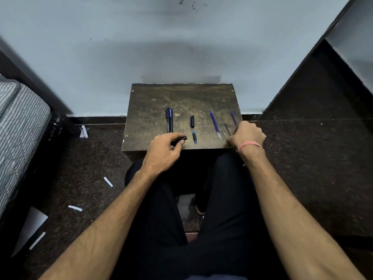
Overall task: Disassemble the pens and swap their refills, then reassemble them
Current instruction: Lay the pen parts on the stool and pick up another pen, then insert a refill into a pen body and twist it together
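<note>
Clearly the left hand [163, 152] has its fingers [177, 138] curled round a short black pen barrel [180, 140] at the near edge of the tabletop [181, 98], gripping it, while the right hand [247, 134] has its fingers curled at the near end of a thin dark refill [227, 128]; whether they actually pinch it I cannot tell, since the knuckles hide the tips. Outward from there lie a blue refill [215, 124] just left of the dark one, another blue refill [233, 117] running under the right hand, a black cap [192, 120] and a blue tip piece [194, 136] in the middle, and two whole pens [169, 120] side by side further left. Risk, as I judge it: the loose refills sit close together and near the right edge, so a careless lift could roll one off onto the floor, or the wrong refill could go into the barrel. Both forearms reach forward over the lap, wrists low, palms down
</note>
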